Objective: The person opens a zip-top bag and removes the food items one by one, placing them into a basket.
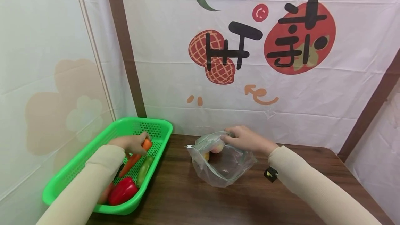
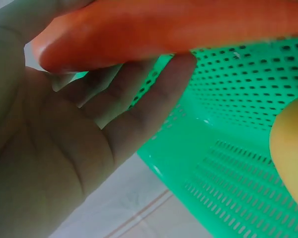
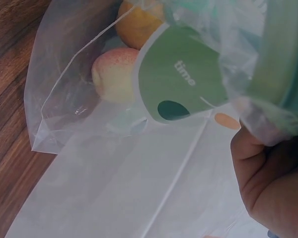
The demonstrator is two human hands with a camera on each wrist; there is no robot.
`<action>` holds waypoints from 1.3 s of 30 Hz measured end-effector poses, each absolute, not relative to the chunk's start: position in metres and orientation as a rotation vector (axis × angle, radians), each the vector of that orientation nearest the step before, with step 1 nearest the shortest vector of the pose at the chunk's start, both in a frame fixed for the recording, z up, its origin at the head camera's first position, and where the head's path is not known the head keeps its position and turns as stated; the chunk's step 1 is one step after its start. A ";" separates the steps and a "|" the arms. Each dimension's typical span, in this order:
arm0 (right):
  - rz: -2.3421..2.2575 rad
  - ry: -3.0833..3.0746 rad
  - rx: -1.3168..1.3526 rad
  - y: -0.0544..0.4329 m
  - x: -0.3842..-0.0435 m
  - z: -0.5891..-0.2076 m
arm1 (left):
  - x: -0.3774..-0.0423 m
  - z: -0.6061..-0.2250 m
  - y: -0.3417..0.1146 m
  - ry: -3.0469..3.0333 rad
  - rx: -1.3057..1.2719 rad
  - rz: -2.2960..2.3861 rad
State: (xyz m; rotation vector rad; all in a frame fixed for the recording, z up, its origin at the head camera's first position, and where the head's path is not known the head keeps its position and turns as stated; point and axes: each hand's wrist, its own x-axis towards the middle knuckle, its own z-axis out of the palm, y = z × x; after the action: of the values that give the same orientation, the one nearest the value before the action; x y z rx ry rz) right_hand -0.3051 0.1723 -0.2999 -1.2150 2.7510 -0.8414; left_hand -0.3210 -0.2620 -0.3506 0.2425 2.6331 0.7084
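Observation:
Inside the green basket [image 1: 160, 122], my left hand [image 1: 132, 144] grips an orange carrot [image 1: 131, 164] by its thick end. The left wrist view shows the carrot [image 2: 154, 32] lying between thumb and fingers. A red bell pepper [image 1: 123, 191] and a long green vegetable [image 1: 144, 171] lie in the basket below it. Over the table, my right hand [image 1: 247, 138] pinches the rim of a clear zip bag [image 1: 215, 176], whose mouth gapes. Through its plastic show a peach [image 3: 114, 74] and an orange-yellow fruit [image 3: 139, 22]. A green printed label reading "time" is on the bag.
The dark wooden table [image 1: 175, 197] runs under the basket and the bag. Behind it hangs a white printed curtain [image 1: 165, 44], with another white sheet [image 1: 47, 79] close along the basket's left side. A rounded yellowish item [image 2: 293, 153] is near the left hand.

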 end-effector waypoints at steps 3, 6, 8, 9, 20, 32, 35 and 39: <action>-0.843 2.758 -1.214 0.172 -0.305 -0.300 | -0.321 -0.354 -0.259 2.648 0.204 0.653; -0.836 2.762 -1.217 0.172 -0.305 -0.299 | -0.321 -0.355 -0.257 2.674 0.175 0.585; -0.833 2.762 -1.208 0.171 -0.305 -0.299 | -0.322 -0.355 -0.255 2.687 0.158 0.542; -0.831 2.762 -1.201 0.171 -0.305 -0.299 | -0.322 -0.354 -0.255 2.694 0.158 0.514; -0.833 2.762 -1.201 0.171 -0.305 -0.299 | -0.326 -0.357 -0.255 2.737 0.176 0.311; -0.840 2.754 -1.207 0.171 -0.303 -0.299 | -0.326 -0.373 -0.263 2.671 0.088 0.379; -0.851 2.749 -1.199 0.170 -0.301 -0.298 | -0.323 -0.372 -0.263 2.672 0.084 0.385; -0.862 2.743 -1.201 0.171 -0.302 -0.299 | -0.323 -0.373 -0.263 2.682 0.104 0.380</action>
State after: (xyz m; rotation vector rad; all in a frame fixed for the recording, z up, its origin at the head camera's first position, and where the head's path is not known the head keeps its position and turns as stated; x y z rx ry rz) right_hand -0.3023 0.1709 -0.2988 -1.2012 2.7435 -0.8617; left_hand -0.3232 -0.2630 -0.3729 0.1043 2.6823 0.3797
